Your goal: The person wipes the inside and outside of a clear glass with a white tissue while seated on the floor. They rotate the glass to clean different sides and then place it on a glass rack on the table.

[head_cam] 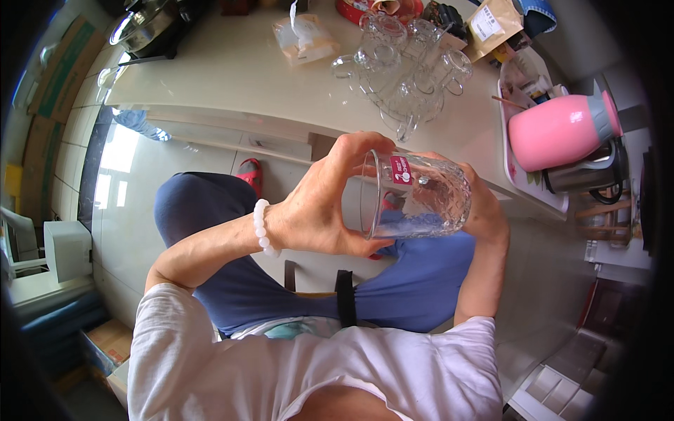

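Observation:
A clear drinking glass (421, 205) with a textured base and a red brand sticker lies tipped sideways in the air above my lap. Around its rim end curl the thumb and fingers of my left hand (326, 200), which wears a white bead bracelet (260, 229) at the wrist. My right hand (484, 210) grips the base end, its fingers partly hidden behind the glass. Beyond, on the counter, stands a cluster of glass mugs with handles (416, 94), some apparently on a stand whose form is hard to make out.
A tissue pack (310, 44) lies on the pale counter (221, 68). To the right, a tray (509, 152) holds a pink vacuum jug (553, 131) and a metal kettle (584, 176). A metal pot (145, 31) sits back left; a kraft pouch (492, 26) stands back right. An open drawer (226, 129) shows below the counter.

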Demonstrator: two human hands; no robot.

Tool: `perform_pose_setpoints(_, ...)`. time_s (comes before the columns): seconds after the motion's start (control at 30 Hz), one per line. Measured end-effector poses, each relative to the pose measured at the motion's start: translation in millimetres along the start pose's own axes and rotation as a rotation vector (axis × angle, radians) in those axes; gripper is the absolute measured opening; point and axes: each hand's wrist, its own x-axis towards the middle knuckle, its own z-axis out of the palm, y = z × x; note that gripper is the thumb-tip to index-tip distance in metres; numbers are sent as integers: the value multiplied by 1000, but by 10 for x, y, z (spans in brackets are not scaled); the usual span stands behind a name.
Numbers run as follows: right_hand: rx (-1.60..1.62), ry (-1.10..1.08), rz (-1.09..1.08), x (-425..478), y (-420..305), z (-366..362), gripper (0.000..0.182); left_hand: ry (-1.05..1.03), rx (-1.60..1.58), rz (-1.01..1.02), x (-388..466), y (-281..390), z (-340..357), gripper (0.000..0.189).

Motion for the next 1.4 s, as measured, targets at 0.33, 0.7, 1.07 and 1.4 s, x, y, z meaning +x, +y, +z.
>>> perform_pose_setpoints(0.33,218,465,110,-254,-106,-387,34,75,-47,-275,41,61,-2,102)
perform_pose_setpoints(0.7,-539,643,-375,70,-342,410,17,148,462,-47,7,-47,121,98)
perform_pose_setpoints(1.07,-519,671,-528,134,-255,583,31,193,693,-38,-54,-13,114,90)
perform_pose_setpoints(1.4,-447,694,-395,235,-79,398,22,193,679,117,-25,-46,29,80)
